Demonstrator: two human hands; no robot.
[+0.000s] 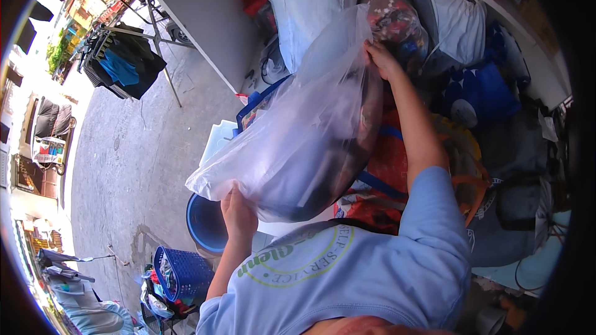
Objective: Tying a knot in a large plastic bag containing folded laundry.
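A large clear plastic bag (292, 124) spreads out in front of me, with folded light and dark cloth-like contents showing dimly through its film. My left hand (238, 214) is closed on the bag's near left edge, its thumb lying over the film. At the far right edge, my right hand (383, 62) pinches the plastic with its arm stretched out. What lies beneath the bag is mostly hidden; a blue strap (257, 100) and a pale blue box-like piece (218, 138) show past its left side.
Stuffed bags, including a white sack (313, 22) and a blue bag (481, 96), crowd the far and right sides beside a white panel (208, 18). To the left are a blue bucket (194, 226), a blue basket (202, 273) and a rack of dark clothes (121, 62).
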